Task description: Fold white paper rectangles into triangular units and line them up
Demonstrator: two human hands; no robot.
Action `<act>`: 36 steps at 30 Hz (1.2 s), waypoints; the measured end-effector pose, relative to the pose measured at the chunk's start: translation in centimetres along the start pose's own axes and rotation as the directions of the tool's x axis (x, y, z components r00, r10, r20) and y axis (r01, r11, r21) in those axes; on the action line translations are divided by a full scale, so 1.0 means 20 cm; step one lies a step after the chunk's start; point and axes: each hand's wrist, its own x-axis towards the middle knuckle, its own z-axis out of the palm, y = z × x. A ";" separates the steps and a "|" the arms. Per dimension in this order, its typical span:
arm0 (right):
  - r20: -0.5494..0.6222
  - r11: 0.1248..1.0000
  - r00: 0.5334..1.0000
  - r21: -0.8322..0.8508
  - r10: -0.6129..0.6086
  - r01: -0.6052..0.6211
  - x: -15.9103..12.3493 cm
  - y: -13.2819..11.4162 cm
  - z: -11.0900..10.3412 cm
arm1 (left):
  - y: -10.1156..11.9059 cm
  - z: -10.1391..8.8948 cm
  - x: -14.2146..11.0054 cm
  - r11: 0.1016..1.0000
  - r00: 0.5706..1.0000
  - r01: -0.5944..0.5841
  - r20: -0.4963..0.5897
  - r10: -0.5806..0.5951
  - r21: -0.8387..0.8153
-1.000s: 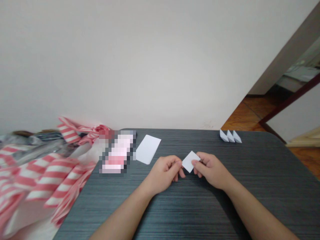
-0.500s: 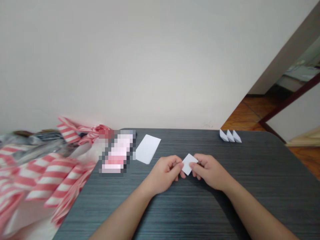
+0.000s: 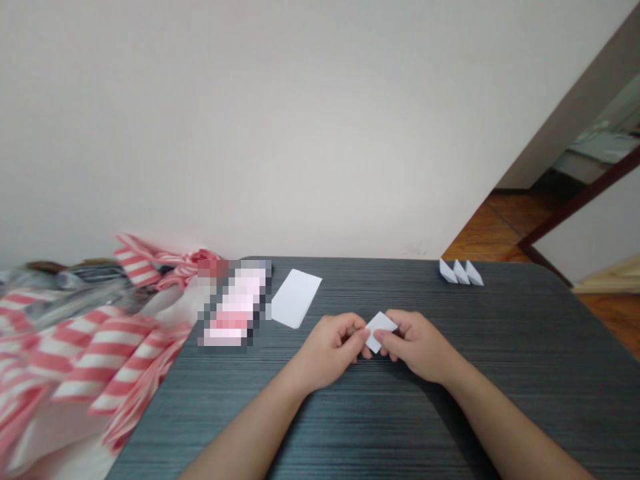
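Note:
A small white piece of folded paper [image 3: 382, 323] is held up between my two hands, one corner pointing away from me. My left hand [image 3: 334, 350] pinches its left corner between thumb and fingers. On the other side, my right hand [image 3: 417, 343] grips it with the thumb lying across its face and the fingers behind. The fingertips under the paper are partly hidden. Beyond my left hand lies a stack of white paper sheets [image 3: 297, 298]. At the far right edge of the table stand three pointed folded paper pieces [image 3: 461, 273] in a row.
The dark wood-grain table [image 3: 330, 427] meets a pale wall [image 3: 320, 133]. A pixelated phone-like object [image 3: 235, 303] lies at the table's left. Red-and-white striped cloth [image 3: 110, 347] is heaped beside the left edge. Wooden flooring [image 3: 480, 230] shows past the wall on the right.
The paper has shifted slightly toward me and tilted. My right thumb has slid a little to the left across its face. Everything else on the table is unmoved.

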 end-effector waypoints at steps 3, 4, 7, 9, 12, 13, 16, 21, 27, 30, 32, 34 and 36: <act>0.009 1.000 1.000 0.006 -0.002 0.002 0.00 -0.01 0.00 | 0.00 0.00 0.00 1.000 1.000 -0.001 0.023 0.000 0.027; 0.007 1.000 1.000 0.003 -0.005 0.005 0.00 -0.01 0.00 | 0.00 0.00 0.00 0.999 1.000 -0.002 0.025 0.002 0.039; 0.013 1.000 1.000 0.003 -0.007 0.007 0.00 -0.01 0.01 | 0.00 0.00 0.00 0.998 1.000 -0.006 0.018 0.005 0.057; 0.018 1.000 1.000 0.016 -0.001 0.001 0.00 -0.01 0.01 | 0.01 0.00 -0.01 0.998 1.000 -0.005 0.011 0.004 0.055; 0.003 1.000 1.000 0.029 0.007 -0.007 0.00 0.00 0.00 | 0.01 -0.01 -0.01 0.999 1.000 0.004 -0.007 -0.003 0.045; -0.007 1.000 1.000 0.026 0.009 -0.009 0.00 0.01 0.00 | 0.01 -0.01 -0.01 0.999 1.000 0.010 -0.010 -0.009 0.037; -0.027 1.000 1.000 0.008 0.008 -0.008 0.00 0.01 -0.01 | 0.01 0.00 -0.01 1.000 1.000 0.028 -0.012 -0.028 0.002; -0.045 1.000 0.999 -0.013 0.006 -0.007 0.00 0.01 -0.03 | 0.00 0.00 0.00 0.998 0.999 0.044 -0.016 -0.045 -0.041; -0.053 1.000 0.998 -0.014 0.020 -0.021 0.00 0.01 -0.03 | -0.01 0.00 0.00 0.999 0.999 0.033 -0.040 -0.034 -0.040; -0.052 0.999 0.998 0.000 0.036 -0.036 0.00 0.01 -0.02 | -0.01 0.00 0.00 0.998 0.998 0.043 -0.048 -0.045 -0.039; -0.052 0.999 0.998 0.008 0.038 -0.037 0.01 0.02 -0.02 | -0.01 0.00 0.00 0.998 0.997 0.047 -0.052 -0.049 -0.043; -0.048 0.999 0.998 0.018 0.035 -0.034 0.01 0.02 -0.02 | -0.01 0.00 0.00 0.998 0.997 0.046 -0.054 -0.049 -0.046; -0.042 0.999 0.999 0.031 0.033 -0.032 0.01 0.02 -0.02 | -0.01 0.00 0.00 0.998 0.997 0.048 -0.054 -0.050 -0.049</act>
